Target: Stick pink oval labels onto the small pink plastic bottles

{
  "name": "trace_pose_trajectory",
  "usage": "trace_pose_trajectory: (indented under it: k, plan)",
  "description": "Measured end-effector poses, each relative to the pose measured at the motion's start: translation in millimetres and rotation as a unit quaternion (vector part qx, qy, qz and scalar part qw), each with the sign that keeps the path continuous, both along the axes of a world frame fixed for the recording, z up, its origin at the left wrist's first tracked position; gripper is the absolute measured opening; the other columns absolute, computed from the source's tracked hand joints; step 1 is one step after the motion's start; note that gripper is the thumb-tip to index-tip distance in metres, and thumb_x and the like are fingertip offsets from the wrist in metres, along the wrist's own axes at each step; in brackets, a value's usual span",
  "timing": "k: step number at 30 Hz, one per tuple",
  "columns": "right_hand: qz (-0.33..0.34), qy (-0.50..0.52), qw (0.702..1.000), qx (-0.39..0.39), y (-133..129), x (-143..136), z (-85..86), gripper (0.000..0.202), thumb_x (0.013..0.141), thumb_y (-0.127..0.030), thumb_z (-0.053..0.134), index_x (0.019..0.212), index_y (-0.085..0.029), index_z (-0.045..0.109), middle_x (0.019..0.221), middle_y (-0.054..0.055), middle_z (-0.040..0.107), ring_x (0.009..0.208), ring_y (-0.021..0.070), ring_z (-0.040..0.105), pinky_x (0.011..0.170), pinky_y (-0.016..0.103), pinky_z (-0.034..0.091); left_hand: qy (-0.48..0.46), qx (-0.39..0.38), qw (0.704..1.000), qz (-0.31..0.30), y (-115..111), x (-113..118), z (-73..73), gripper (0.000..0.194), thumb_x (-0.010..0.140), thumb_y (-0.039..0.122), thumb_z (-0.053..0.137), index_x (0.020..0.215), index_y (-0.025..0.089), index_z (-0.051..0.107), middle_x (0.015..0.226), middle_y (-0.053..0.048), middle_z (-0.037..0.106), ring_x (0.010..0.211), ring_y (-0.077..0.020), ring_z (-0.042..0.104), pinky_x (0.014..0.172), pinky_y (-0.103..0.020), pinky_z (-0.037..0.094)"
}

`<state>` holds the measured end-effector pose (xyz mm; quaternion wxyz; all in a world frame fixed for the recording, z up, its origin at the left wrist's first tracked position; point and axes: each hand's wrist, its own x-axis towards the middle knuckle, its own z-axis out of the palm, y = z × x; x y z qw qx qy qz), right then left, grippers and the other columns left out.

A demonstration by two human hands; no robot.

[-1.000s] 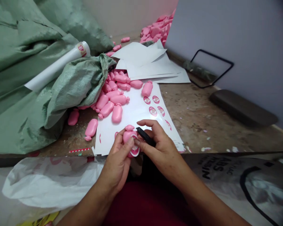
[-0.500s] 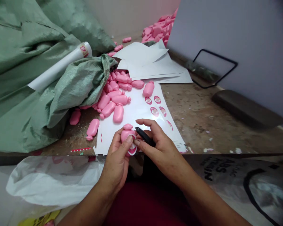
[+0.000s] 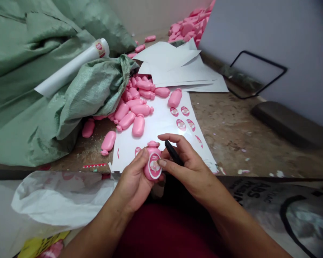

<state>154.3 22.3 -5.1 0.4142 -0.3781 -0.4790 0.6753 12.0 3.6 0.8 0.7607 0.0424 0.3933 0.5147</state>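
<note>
My left hand (image 3: 136,175) is closed around a small pink plastic bottle (image 3: 149,171), held upright above the table's front edge. An oval label (image 3: 154,165) printed "BABY" sits on the bottle's front. My right hand (image 3: 187,161) has a black pen-like tool (image 3: 173,153) gripped between its fingers, and its thumb touches the label's right side. Beyond both hands lies a white sticker sheet (image 3: 158,125) with several oval stickers (image 3: 181,124) near its right edge. Several loose pink bottles (image 3: 138,126) rest on the sheet and beside it.
On the left, a green woven sack (image 3: 97,86) spills pink bottles, with a rolled white sheet (image 3: 72,68) on top. Loose white papers (image 3: 172,64) lie at the back, near a pink heap (image 3: 190,27). A black wire frame (image 3: 258,73) and dark block (image 3: 293,123) stand right.
My left hand has turned the bottle so its label faces me more fully. My right thumb has moved along to the label's right side. The whole view has shifted slightly.
</note>
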Motion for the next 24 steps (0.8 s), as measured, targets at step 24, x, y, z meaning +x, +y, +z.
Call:
trace_pose_trajectory:
  k: [24]
  plan:
    - [-0.026,-0.083,0.996,0.032,-1.3,1.1,-1.1,0.046,0.086,-0.031,0.065,0.129,-0.031,0.048,0.089,-0.002,0.063,0.083,0.0158,0.063,0.077,0.031,0.053,0.031,0.021,0.998,0.043,0.9,8.5,3.7,0.024,0.102,0.026,0.047,0.109,0.012,0.066,0.097,-0.010,0.071,0.102,-0.0212,0.069,0.098,-0.037,0.052]
